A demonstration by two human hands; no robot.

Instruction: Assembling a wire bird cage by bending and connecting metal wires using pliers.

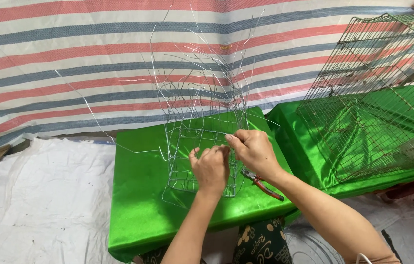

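One view only, head-worn camera, looking down and forward from above the person's own forearms. Close range: both arms enter from the bottom edge, the left hand (211,168) and right hand (254,151) sit near frame centre. Camera faces a table draped in shiny green cloth (138,205), which fills the lower middle, and behind it a hanging tarp striped red, blue and white (70,58) that closes off the whole top. White plastic floor sheet (31,205) shows lower left. A second green-draped table (309,161) is cut off by the right edge. No second view, so nothing shared.
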